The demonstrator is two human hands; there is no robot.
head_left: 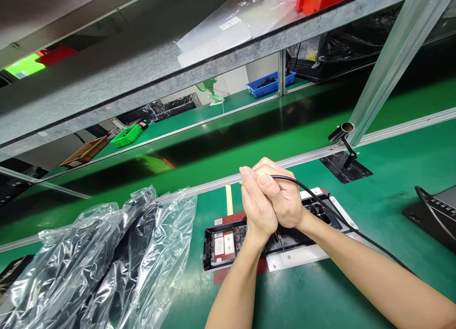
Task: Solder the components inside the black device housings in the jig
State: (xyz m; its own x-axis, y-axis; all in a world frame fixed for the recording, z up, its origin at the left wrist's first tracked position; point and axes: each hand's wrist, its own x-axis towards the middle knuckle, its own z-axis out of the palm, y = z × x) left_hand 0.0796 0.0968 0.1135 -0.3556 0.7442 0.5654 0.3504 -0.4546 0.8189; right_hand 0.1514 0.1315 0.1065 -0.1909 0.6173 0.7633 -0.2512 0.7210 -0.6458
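Observation:
My left hand and my right hand are closed and pressed together at the centre, thumbs side by side. A black cable comes out by my right thumb, which grips it, and runs down to the right past my right forearm. Whatever my left fingers close around is hidden. Below both hands lies a long black plastic housing, open side up, on a red and white fixture. My wrists cover its middle part. A label and a row of round holes show at its left end.
Clear plastic bags with dark contents lie at left. A black tube holder stands at right, near a dark device with a cable. Beyond the metal rail runs a green belt; a metal shelf hangs above.

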